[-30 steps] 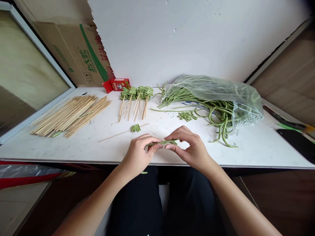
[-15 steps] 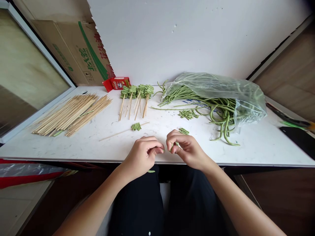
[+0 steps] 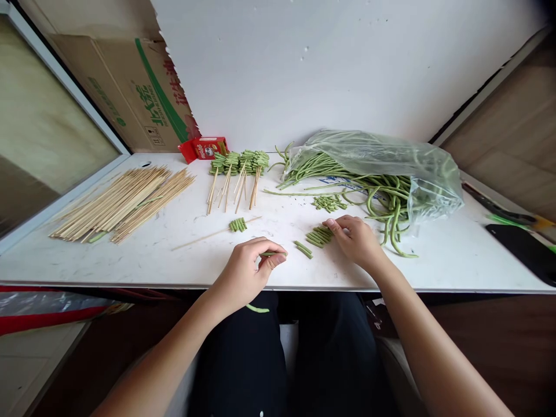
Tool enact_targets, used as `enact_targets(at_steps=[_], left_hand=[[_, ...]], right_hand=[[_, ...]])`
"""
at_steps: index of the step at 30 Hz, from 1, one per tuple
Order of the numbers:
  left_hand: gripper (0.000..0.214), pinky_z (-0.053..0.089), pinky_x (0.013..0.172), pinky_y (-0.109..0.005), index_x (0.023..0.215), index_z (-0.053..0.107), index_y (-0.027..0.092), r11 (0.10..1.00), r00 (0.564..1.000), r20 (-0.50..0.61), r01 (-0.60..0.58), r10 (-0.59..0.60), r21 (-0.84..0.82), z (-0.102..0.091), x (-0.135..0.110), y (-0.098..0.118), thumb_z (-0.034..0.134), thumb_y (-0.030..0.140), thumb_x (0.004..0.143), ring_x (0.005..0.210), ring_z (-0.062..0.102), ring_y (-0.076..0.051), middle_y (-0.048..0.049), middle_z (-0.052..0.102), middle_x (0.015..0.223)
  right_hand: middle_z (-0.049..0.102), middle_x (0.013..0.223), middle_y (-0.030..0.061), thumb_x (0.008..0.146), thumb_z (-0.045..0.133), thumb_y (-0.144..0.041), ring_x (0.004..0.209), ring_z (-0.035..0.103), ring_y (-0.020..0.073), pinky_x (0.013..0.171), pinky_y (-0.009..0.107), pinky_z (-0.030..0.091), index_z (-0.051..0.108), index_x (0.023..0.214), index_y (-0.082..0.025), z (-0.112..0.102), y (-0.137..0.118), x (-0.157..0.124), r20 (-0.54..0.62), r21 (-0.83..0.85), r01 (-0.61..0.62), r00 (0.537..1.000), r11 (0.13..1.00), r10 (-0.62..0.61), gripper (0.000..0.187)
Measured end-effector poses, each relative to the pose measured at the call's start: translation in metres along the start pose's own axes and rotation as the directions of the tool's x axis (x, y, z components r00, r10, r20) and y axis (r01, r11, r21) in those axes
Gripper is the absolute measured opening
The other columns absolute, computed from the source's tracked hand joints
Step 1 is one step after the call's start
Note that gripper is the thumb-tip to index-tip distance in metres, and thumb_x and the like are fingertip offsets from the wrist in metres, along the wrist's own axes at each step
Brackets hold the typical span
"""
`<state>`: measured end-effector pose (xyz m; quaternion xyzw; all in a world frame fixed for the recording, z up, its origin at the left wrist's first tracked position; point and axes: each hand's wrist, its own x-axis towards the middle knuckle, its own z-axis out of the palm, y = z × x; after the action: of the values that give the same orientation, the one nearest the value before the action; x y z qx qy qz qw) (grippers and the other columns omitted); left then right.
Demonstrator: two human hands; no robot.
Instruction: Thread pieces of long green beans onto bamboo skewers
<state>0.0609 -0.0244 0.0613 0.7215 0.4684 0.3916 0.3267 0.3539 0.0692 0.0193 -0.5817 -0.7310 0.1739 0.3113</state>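
My left hand [image 3: 248, 270] is closed around a long green bean [image 3: 270, 253], whose short end pokes out past my fingers while the other end hangs below the table edge. My right hand [image 3: 357, 238] lies on the white table [image 3: 174, 260] with its fingers resting on a small pile of short bean pieces [image 3: 319, 236]. A couple more pieces [image 3: 303, 249] lie between my hands. A skewer with a few bean pieces threaded on it [image 3: 238, 225] lies just beyond my left hand.
A heap of bare bamboo skewers [image 3: 125, 202] lies at the left. Finished bean skewers [image 3: 238, 171] sit at the back by a red box [image 3: 203, 148]. A plastic bag of long beans [image 3: 382, 174] fills the right; more cut pieces [image 3: 329, 202] lie before it. A dark object [image 3: 521, 249] lies far right.
The bean held between both hands was snapped. My right hand moved forward and right and set the pieces down on the table. My left hand kept hold of the rest.
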Motion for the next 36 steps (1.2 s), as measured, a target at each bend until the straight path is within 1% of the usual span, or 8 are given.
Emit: enact_targets(at_steps=[6,11,15,17,20,23,31,36], left_hand=[[0.027,0.052,0.071,-0.028,0.122,0.079,0.021,0.998,1.0,0.01,-0.004,0.003,0.056,-0.002,-0.001,0.001,0.06,0.026,0.103,0.086,0.065,-0.017,-0.0094,0.072,0.109],[0.029,0.057,0.076,-0.028,0.125,0.077,0.022,0.999,0.999,0.0,-0.037,0.037,0.031,0.001,-0.001,-0.001,0.057,0.023,0.104,0.088,0.065,-0.016,-0.0094,0.068,0.109],[0.026,0.061,0.086,-0.032,0.125,0.074,0.021,0.999,0.999,-0.045,-0.029,0.028,-0.028,0.004,-0.002,-0.005,0.065,0.025,0.101,0.093,0.069,-0.017,-0.0096,0.071,0.111],[0.028,0.061,0.087,-0.033,0.126,0.072,0.02,0.998,0.998,-0.062,0.001,-0.004,-0.058,0.005,-0.002,-0.006,0.069,0.025,0.099,0.09,0.07,-0.017,-0.0093,0.073,0.11],[0.03,0.062,0.087,-0.033,0.127,0.07,0.02,0.995,0.998,-0.06,0.024,-0.03,-0.095,0.007,-0.003,-0.004,0.072,0.026,0.097,0.09,0.073,-0.017,-0.009,0.076,0.109],[0.029,0.062,0.086,-0.032,0.125,0.071,0.019,0.99,0.998,-0.051,0.024,-0.031,-0.139,0.007,-0.003,-0.001,0.074,0.028,0.097,0.093,0.074,-0.019,-0.0091,0.077,0.106],[0.025,0.053,0.063,-0.028,0.104,0.08,0.018,0.997,0.997,-0.012,0.071,-0.072,-0.028,0.003,-0.001,0.002,0.07,0.039,0.099,0.067,0.066,-0.015,-0.006,0.076,0.083],[0.021,0.052,0.068,-0.028,0.103,0.082,0.019,1.0,1.0,-0.019,0.012,-0.013,-0.027,0.003,-0.002,0.007,0.068,0.035,0.101,0.08,0.069,-0.018,-0.0077,0.078,0.093]], right_hand=[[0.083,0.098,0.0137,0.104,0.037,-0.074,0.095,0.078,0.0323,0.085,0.043,0.055,0.083,0.105,-0.018,-0.008,-0.007,-0.002,0.034,0.087,-0.148,0.989,0.985,0.145,0.073],[0.083,0.097,0.0134,0.103,0.034,-0.078,0.094,0.077,0.0328,0.084,0.043,0.055,0.084,0.101,-0.019,-0.012,-0.005,-0.002,0.017,0.065,-0.125,0.992,0.99,0.124,0.077],[0.082,0.103,0.0133,0.103,0.042,-0.074,0.104,0.073,0.0347,0.09,0.047,0.054,0.084,0.098,-0.022,-0.014,-0.02,-0.005,-0.052,0.033,0.015,0.999,0.999,-0.013,0.067],[0.081,0.108,0.0117,0.101,0.054,-0.069,0.105,0.071,0.0324,0.086,0.044,0.055,0.083,0.109,-0.025,-0.014,-0.037,-0.011,-0.001,0.098,0.134,0.991,0.986,-0.134,0.053],[0.081,0.112,0.0096,0.094,0.074,-0.059,0.105,0.07,0.0292,0.078,0.039,0.055,0.079,0.123,-0.029,-0.011,-0.066,-0.024,0.149,0.277,0.275,0.934,0.921,-0.324,0.042],[0.081,0.106,0.0081,0.095,0.077,-0.05,0.1,0.07,0.0272,0.081,0.04,0.056,0.08,0.118,-0.03,-0.005,-0.086,-0.034,0.151,0.365,0.355,0.889,0.861,-0.431,0.031],[0.079,0.095,0.0091,0.099,0.073,-0.043,0.092,0.068,0.0272,0.069,0.039,0.053,0.082,0.104,-0.027,-0.001,-0.083,-0.034,0.035,0.352,0.367,0.914,0.861,-0.404,0.019],[0.077,0.094,0.0072,0.1,0.073,-0.037,0.091,0.066,0.0253,0.08,0.041,0.054,0.08,0.101,-0.027,-0.001,-0.092,-0.036,0.055,0.364,0.409,0.888,0.837,-0.457,0.012]])
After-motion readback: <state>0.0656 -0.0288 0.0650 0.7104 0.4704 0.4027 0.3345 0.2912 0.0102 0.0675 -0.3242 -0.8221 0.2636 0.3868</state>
